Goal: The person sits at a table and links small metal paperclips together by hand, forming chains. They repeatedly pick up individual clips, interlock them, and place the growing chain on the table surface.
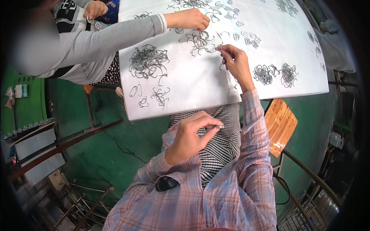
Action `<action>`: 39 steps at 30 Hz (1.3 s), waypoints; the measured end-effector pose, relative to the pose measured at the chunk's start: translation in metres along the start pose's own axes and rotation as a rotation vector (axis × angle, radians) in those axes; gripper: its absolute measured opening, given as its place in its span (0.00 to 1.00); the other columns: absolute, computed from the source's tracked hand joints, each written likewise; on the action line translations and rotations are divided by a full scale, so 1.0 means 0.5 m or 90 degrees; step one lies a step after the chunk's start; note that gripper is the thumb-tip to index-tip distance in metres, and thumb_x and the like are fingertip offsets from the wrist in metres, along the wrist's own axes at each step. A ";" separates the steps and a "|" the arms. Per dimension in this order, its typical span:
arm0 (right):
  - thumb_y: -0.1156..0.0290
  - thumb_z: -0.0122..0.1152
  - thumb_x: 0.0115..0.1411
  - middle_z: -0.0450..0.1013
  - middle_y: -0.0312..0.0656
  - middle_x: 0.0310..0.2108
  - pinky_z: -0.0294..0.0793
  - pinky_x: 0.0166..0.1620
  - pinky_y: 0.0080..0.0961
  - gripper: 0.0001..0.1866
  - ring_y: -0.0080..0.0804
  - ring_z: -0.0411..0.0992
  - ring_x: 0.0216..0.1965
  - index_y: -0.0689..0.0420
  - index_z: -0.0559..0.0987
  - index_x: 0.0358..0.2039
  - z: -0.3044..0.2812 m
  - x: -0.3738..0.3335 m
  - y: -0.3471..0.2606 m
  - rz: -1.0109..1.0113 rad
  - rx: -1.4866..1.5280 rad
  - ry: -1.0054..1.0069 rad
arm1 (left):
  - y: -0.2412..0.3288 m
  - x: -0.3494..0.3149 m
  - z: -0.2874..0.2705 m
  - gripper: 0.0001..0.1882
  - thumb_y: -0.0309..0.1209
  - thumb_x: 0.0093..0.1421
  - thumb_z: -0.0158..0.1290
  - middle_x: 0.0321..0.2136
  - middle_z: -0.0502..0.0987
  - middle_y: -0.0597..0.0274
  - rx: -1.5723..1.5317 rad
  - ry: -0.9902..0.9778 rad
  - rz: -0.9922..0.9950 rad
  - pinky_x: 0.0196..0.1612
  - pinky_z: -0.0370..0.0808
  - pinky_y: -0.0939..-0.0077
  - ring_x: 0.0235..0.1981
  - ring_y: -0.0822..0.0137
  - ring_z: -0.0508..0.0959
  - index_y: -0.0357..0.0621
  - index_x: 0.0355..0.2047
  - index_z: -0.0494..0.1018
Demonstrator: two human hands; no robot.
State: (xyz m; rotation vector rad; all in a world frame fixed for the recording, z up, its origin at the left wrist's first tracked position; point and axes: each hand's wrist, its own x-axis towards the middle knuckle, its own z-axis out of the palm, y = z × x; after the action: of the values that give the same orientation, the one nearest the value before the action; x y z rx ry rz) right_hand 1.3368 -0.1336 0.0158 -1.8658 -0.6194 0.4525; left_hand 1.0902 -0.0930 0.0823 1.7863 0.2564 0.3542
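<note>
My left hand point(194, 134) is held above my lap, thumb and forefinger pinched on a small silvery metal piece point(221, 126); most of it is hidden by the fingertips. Over the white tabletop, my right hand point(236, 63) has its thumb and fingertips closed on a thin bent wire piece point(221, 66), partly covered by the fingers. Just left of those fingertips lies a loose pile of curved wire hooks point(199, 41). Flat wire clips point(252, 40) are scattered beyond my right hand.
A co-worker's hand point(189, 20) reaches in from the left over the hook pile; their other hand point(95, 9) holds a small clip. A dense wire heap point(148, 61) sits at left, two smaller heaps point(263, 74) at right. A wooden stool point(283, 125) stands beside the table.
</note>
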 end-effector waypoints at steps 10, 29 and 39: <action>0.79 0.68 0.54 0.79 0.43 0.33 0.76 0.36 0.18 0.05 0.25 0.77 0.35 0.65 0.81 0.32 -0.082 -0.336 -0.080 0.088 0.343 -0.018 | -0.050 -0.014 0.039 0.12 0.14 0.55 0.60 0.37 0.80 0.56 -0.124 0.035 -0.114 0.40 0.79 0.82 0.37 0.73 0.81 0.32 0.40 0.75; 0.79 0.67 0.52 0.78 0.42 0.32 0.69 0.59 0.50 0.05 0.36 0.78 0.39 0.60 0.78 0.28 -0.055 -0.385 -0.058 -0.137 0.202 0.071 | -0.077 0.198 0.020 0.07 0.20 0.56 0.56 0.32 0.82 0.56 0.190 0.006 0.027 0.33 0.77 0.75 0.31 0.64 0.82 0.38 0.36 0.79; 0.79 0.67 0.53 0.78 0.43 0.31 0.68 0.60 0.47 0.05 0.36 0.79 0.39 0.60 0.78 0.28 -0.048 -0.402 -0.045 -0.152 0.220 0.071 | -0.273 0.585 0.161 0.12 0.28 0.52 0.62 0.33 0.79 0.52 0.534 0.116 0.210 0.38 0.77 0.70 0.33 0.60 0.79 0.39 0.37 0.80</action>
State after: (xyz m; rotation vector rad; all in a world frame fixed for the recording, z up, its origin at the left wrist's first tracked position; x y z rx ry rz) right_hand 1.1867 -0.2670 0.0496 -1.4584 -0.6353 0.2764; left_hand 1.3934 -0.0286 -0.0378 2.6381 0.2564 0.7187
